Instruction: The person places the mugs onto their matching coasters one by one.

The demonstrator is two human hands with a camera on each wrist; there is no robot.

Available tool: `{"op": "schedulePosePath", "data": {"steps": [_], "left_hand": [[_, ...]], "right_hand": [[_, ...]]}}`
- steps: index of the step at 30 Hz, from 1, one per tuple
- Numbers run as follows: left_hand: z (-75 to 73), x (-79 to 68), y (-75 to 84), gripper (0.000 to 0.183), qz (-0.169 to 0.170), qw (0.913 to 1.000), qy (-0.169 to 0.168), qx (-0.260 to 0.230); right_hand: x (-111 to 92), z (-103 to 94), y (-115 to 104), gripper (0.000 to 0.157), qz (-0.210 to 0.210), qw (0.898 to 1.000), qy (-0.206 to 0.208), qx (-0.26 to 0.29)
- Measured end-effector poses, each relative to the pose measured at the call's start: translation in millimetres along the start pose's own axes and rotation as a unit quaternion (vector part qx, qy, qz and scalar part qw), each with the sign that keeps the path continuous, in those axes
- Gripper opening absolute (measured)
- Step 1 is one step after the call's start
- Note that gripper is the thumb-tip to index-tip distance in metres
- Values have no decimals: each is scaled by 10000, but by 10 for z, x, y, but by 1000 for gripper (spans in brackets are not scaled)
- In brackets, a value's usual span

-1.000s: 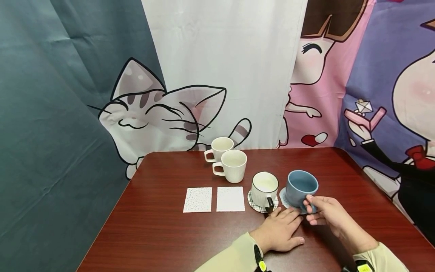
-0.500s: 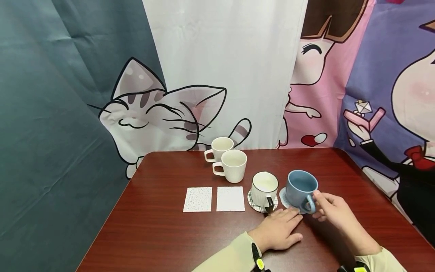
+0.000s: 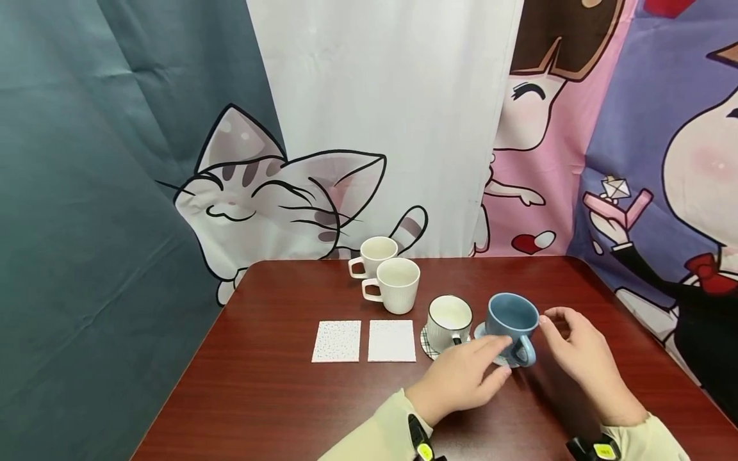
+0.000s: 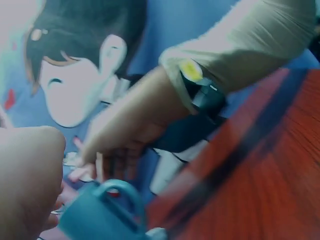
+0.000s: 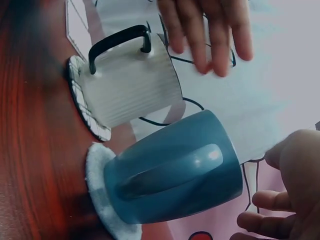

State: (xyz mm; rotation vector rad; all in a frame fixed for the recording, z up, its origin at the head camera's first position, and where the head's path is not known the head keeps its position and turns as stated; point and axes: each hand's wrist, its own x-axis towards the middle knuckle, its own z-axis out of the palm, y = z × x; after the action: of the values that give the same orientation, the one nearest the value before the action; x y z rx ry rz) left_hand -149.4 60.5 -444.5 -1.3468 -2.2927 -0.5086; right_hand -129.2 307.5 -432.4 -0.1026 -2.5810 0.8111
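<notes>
Head view: dark-red wood table (image 3: 259,410) ran on behind and right of the blue ceramic mug (image 3: 507,322), room both ways. Both hands held nothing: left (image 3: 461,378), fingers extended, off its near-left side; right (image 3: 588,355), fingers loosely bent, just off its right side and looking nearer. Black-handled ribbed mug (image 5: 130,85) crowded its left. Mug stood upright, axis vertical, on a pale-blue coaster (image 5: 95,175), handle (image 3: 531,351) facing the person.

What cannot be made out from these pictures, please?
Head: lower part of the black handle, hidden by the left hand.
Head: base of the rear cup, hidden by the white cup in front.
Left wrist: blue cup, partly cut off by bottom edge.
Right wrist: right hand, partly cut off by right edge.
</notes>
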Motion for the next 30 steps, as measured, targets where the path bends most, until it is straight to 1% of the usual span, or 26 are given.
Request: {"op": "schedulePosePath", "data": {"steps": [2, 4, 8, 10, 13, 19, 24, 26, 30], "left_hand": [[-71, -5, -69, 52, 37, 9997, 200, 109], [-133, -22, -151, 57, -21, 9994, 264, 210], [-211, -114, -337, 64, -283, 9988, 49, 390], [-239, -184, -429, 66, -498, 9978, -116, 421], [-291, -299, -568, 67, -794, 9962, -235, 266], [-363, -550, -843, 69, -1202, 9921, -333, 130], [-452, -753, -1092, 70, -1586, 9862, -481, 35], [-511, -816, -1187, 70, -1707, 9842, -461, 10], [-627, -884, -1354, 70, -1835, 9827, -231, -109]], "right_hand": [[25, 8, -26, 46, -101, 9999, -82, -20], [50, 14, -50, 54, -235, 9994, -234, -27], [100, 24, -92, 64, -602, 9969, -505, 1], [123, 27, -106, 68, -815, 9950, -572, 45], [159, 32, -131, 71, -1029, 9928, -619, 55], [236, 78, -228, 73, -1367, 9891, -540, -72], [285, 185, -387, 71, -1710, 9842, -427, -156], [294, 240, -469, 70, -1840, 9820, -381, -190], [291, 365, -649, 67, -2113, 9764, -406, -187]]}}
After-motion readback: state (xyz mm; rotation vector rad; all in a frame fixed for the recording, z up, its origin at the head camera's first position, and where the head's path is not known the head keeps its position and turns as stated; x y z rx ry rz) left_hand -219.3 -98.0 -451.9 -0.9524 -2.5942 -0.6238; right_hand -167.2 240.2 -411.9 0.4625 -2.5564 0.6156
